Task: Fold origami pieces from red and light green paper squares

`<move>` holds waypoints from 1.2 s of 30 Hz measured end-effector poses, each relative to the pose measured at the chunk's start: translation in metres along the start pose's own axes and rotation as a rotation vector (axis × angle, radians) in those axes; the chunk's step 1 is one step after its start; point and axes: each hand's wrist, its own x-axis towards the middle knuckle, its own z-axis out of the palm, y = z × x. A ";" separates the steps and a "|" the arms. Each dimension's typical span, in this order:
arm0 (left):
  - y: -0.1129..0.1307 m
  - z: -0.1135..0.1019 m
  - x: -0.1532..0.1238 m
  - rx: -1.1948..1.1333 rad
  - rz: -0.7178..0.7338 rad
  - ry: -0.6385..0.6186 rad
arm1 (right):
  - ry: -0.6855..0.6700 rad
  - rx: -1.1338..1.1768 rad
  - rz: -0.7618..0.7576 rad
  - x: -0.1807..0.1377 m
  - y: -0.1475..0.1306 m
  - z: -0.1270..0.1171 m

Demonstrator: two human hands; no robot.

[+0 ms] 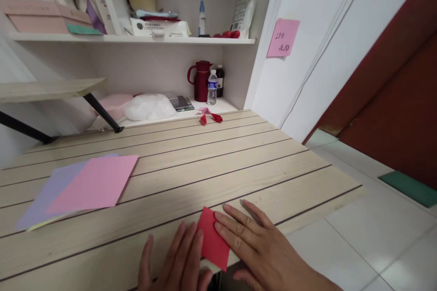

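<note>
A small piece of red paper point(214, 242), apparently folded, lies at the front edge of the wood-patterned table, one corner reaching over the edge. On its left side rest the fingers of my left hand point(177, 259), stretched out, with the thumb partly below the table edge. My right hand point(251, 241) lies flat with its fingers spread, the fingertips touching the paper's right side. Neither hand grips the paper. To the left lies a stack of pink and lilac paper sheets point(99, 182), with a yellow edge showing beneath.
Small folded red paper pieces point(216, 118) sit at the table's far edge. Behind them stand a dark red jug point(202, 82), a water bottle point(212, 88) and a dark bottle point(220, 82). A small raised shelf point(51, 90) stands at the left. A pink note point(283, 37) hangs on the wall.
</note>
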 end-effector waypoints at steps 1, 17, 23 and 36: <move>-0.001 0.001 -0.001 -0.034 0.005 -0.016 | -0.003 0.049 0.022 0.000 0.001 -0.003; -0.027 -0.012 0.016 -0.330 -0.067 -0.382 | -0.004 0.430 0.139 0.017 0.015 -0.023; -0.033 -0.009 0.021 -0.391 -0.034 -0.422 | 0.031 0.439 0.157 0.018 0.014 -0.020; -0.034 -0.014 0.032 -0.330 0.086 -0.320 | 0.134 0.408 0.195 0.019 0.013 -0.011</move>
